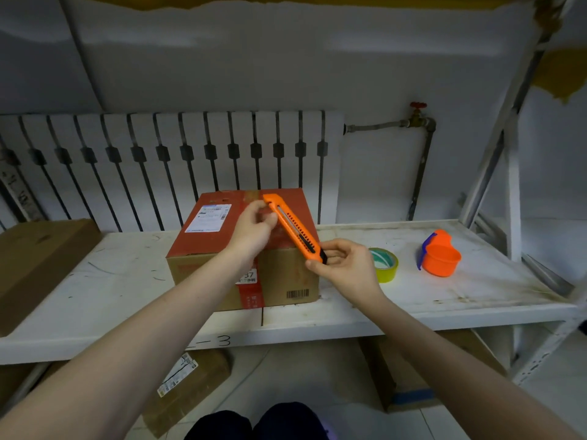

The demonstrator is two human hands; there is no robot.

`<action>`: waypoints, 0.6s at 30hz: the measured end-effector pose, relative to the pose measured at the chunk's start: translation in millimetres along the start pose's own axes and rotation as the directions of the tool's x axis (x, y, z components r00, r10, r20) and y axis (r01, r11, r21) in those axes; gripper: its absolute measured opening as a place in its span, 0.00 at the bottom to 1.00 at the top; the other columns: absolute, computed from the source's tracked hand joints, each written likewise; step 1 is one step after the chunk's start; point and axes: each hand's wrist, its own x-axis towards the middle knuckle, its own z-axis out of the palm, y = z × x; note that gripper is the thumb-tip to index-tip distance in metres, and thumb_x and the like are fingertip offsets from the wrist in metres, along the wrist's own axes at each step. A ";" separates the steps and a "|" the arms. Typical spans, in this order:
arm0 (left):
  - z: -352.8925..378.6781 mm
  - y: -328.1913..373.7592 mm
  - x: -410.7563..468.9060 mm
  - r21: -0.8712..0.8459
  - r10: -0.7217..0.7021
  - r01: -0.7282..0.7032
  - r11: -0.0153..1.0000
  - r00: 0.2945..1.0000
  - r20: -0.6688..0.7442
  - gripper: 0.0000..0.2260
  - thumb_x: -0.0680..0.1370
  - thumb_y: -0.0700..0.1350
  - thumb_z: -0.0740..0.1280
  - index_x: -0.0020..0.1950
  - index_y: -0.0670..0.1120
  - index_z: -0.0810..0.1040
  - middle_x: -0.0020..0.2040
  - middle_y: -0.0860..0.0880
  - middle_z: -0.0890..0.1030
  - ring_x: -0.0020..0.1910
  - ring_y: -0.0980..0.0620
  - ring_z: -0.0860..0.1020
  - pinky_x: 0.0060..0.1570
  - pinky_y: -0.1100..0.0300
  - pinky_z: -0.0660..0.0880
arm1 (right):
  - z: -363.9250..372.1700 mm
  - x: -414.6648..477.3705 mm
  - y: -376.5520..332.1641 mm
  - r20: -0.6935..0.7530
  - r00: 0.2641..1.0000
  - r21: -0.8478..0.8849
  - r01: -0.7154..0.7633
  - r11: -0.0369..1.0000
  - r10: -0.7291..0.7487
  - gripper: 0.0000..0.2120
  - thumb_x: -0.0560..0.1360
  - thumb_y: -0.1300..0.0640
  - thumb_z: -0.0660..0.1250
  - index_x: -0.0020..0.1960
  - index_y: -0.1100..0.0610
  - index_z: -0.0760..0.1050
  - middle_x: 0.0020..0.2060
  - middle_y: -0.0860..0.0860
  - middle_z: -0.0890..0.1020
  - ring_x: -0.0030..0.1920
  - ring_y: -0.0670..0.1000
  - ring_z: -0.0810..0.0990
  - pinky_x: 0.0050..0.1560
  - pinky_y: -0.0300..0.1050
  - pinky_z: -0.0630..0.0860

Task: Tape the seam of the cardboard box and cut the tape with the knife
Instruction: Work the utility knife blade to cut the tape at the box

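Observation:
A cardboard box with a red top and a white shipping label stands on the white shelf. Above its right half I hold an orange utility knife, tilted with its tip toward the far side. My right hand grips the knife's black rear end. My left hand pinches the knife near its front end. No blade shows past the tip. A roll of yellow-green tape lies on the shelf just right of the box, partly behind my right hand.
An orange tape dispenser with a blue edge sits right of the roll. A flat cardboard box lies at the shelf's left end. The white shelf has a radiator behind it and a frame post at right. More boxes lie below.

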 end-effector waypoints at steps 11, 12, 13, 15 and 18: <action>15.6 -20.3 10.5 0.693 0.278 -0.334 0.638 0.940 0.197 0.25 0.73 0.53 0.70 0.69 0.54 0.70 0.63 0.49 0.73 0.63 0.48 0.72 0.62 0.48 0.72 | -44.3 47.6 96.7 -0.372 0.829 0.067 -0.425 0.903 0.418 0.21 0.61 0.50 0.78 0.37 0.69 0.80 0.30 0.60 0.80 0.33 0.53 0.76 0.37 0.46 0.73; 16.8 -21.1 13.3 0.723 0.279 -0.342 0.601 0.937 0.212 0.26 0.72 0.55 0.70 0.69 0.55 0.69 0.63 0.50 0.73 0.63 0.48 0.71 0.61 0.48 0.72 | -42.2 49.8 104.4 -0.373 0.817 0.049 -0.455 0.889 0.439 0.21 0.62 0.51 0.77 0.36 0.70 0.80 0.28 0.59 0.78 0.32 0.52 0.74 0.36 0.45 0.71; 17.9 -21.8 16.5 0.755 0.264 -0.337 0.563 0.938 0.223 0.27 0.72 0.57 0.69 0.69 0.55 0.69 0.64 0.50 0.73 0.63 0.48 0.71 0.61 0.48 0.71 | -39.1 51.9 110.8 -0.371 0.814 0.016 -0.476 0.879 0.448 0.20 0.63 0.52 0.77 0.34 0.70 0.79 0.27 0.58 0.78 0.30 0.52 0.74 0.34 0.44 0.70; 19.4 -23.5 23.1 0.809 0.211 -0.316 0.496 0.947 0.241 0.26 0.71 0.59 0.68 0.68 0.55 0.71 0.64 0.50 0.73 0.64 0.48 0.71 0.62 0.48 0.71 | -32.1 57.2 121.4 -0.360 0.819 -0.088 -0.507 0.858 0.447 0.16 0.64 0.53 0.76 0.29 0.66 0.78 0.23 0.54 0.76 0.26 0.50 0.72 0.30 0.41 0.68; 20.4 -27.7 30.3 0.826 0.167 -0.306 0.474 0.952 0.257 0.26 0.71 0.62 0.67 0.66 0.54 0.74 0.61 0.50 0.75 0.62 0.48 0.72 0.60 0.48 0.71 | -20.3 65.8 137.0 -0.349 0.830 -0.238 -0.527 0.816 0.435 0.20 0.64 0.53 0.75 0.21 0.58 0.69 0.18 0.50 0.70 0.21 0.47 0.68 0.24 0.38 0.63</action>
